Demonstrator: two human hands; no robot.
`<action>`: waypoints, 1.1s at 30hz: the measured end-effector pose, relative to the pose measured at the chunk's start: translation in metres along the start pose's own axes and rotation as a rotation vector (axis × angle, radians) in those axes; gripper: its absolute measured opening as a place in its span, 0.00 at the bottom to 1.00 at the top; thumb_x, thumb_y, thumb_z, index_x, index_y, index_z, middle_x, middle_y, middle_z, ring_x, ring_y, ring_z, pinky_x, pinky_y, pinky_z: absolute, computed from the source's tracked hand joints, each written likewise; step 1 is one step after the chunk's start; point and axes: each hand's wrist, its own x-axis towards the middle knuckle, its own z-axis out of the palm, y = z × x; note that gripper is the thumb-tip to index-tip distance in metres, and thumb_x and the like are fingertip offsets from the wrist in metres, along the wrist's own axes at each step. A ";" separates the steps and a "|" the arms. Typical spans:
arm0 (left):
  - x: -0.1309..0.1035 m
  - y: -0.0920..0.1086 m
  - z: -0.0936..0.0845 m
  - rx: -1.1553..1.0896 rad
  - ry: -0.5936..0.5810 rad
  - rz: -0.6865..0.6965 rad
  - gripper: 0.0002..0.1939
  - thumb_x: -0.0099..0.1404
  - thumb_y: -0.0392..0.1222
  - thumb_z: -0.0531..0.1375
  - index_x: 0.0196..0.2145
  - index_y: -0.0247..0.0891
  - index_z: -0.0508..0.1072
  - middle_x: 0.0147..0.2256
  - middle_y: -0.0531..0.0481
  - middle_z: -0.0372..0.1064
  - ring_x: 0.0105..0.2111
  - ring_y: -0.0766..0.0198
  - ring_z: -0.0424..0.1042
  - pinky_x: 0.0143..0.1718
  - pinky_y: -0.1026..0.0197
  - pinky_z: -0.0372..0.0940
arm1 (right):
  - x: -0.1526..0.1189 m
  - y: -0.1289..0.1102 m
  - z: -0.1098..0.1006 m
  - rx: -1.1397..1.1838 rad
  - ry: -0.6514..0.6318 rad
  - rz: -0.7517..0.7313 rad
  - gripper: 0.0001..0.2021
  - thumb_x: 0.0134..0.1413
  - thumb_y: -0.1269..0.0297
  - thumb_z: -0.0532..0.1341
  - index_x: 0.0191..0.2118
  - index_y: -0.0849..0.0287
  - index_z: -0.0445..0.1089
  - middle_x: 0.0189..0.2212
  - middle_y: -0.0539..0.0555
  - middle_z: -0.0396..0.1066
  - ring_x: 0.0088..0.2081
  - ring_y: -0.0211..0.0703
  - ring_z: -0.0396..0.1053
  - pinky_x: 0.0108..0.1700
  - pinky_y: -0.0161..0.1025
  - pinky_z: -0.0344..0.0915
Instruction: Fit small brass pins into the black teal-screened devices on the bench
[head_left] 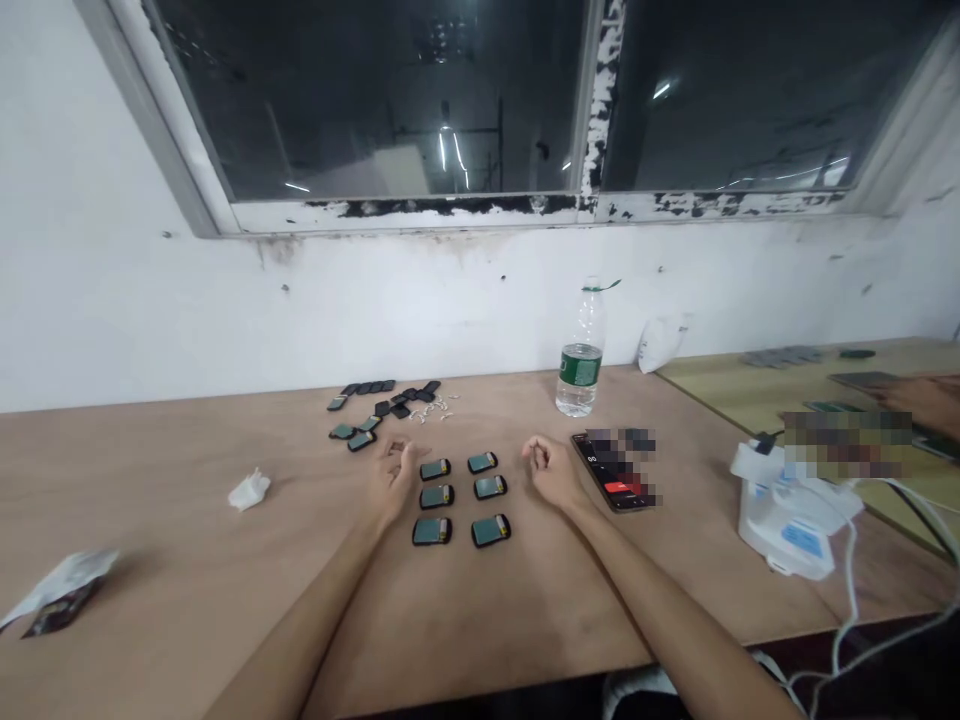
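My left hand (394,478) rests on the table with its fingers loosely bent and a fingertip reaching out to the right; it holds nothing I can see. Just right of it, two columns of small black-rimmed devices with grey-green faces lie flat, among them a top left device (434,469) and a bottom right device (490,530). On the other side of these columns is my right hand (551,472), its fingers curled in and nothing visible in them. Beyond my left hand lie more such devices (362,440), dark casings (405,396) and small white pieces (431,408).
A phone (611,475) lies right of my right hand. Behind it stands a water bottle (579,365). A white plastic device (787,520) with cables is at the right, near another person's hand (930,400). Crumpled tissue (249,490) and a torn wrapper (64,595) lie left.
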 end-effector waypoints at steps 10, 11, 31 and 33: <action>-0.005 -0.008 0.000 -0.065 -0.086 0.028 0.08 0.45 0.32 0.50 0.24 0.40 0.63 0.24 0.53 0.60 0.26 0.63 0.61 0.27 0.62 0.55 | -0.003 -0.005 0.002 -0.091 -0.124 0.051 0.12 0.24 0.73 0.51 0.18 0.57 0.69 0.15 0.46 0.58 0.22 0.38 0.55 0.26 0.34 0.47; -0.006 -0.009 0.000 -0.056 -0.098 0.025 0.06 0.44 0.32 0.49 0.22 0.40 0.61 0.23 0.54 0.57 0.25 0.63 0.59 0.27 0.62 0.54 | -0.003 -0.003 0.002 -0.091 -0.120 0.045 0.12 0.25 0.73 0.51 0.19 0.57 0.70 0.15 0.46 0.58 0.21 0.38 0.55 0.25 0.34 0.47; 0.044 -0.019 0.018 0.211 -0.188 -0.011 0.14 0.44 0.30 0.52 0.29 0.38 0.72 0.24 0.54 0.60 0.26 0.61 0.63 0.28 0.62 0.55 | 0.045 0.033 0.029 0.062 0.145 -0.104 0.01 0.54 0.65 0.55 0.33 0.54 0.63 0.22 0.45 0.55 0.25 0.41 0.56 0.31 0.37 0.55; 0.047 -0.025 0.018 0.225 -0.143 0.004 0.14 0.49 0.31 0.53 0.34 0.39 0.73 0.24 0.54 0.60 0.26 0.61 0.63 0.29 0.62 0.56 | 0.049 0.037 0.031 0.081 0.159 -0.076 0.03 0.56 0.63 0.55 0.35 0.54 0.62 0.22 0.45 0.57 0.25 0.42 0.57 0.32 0.37 0.56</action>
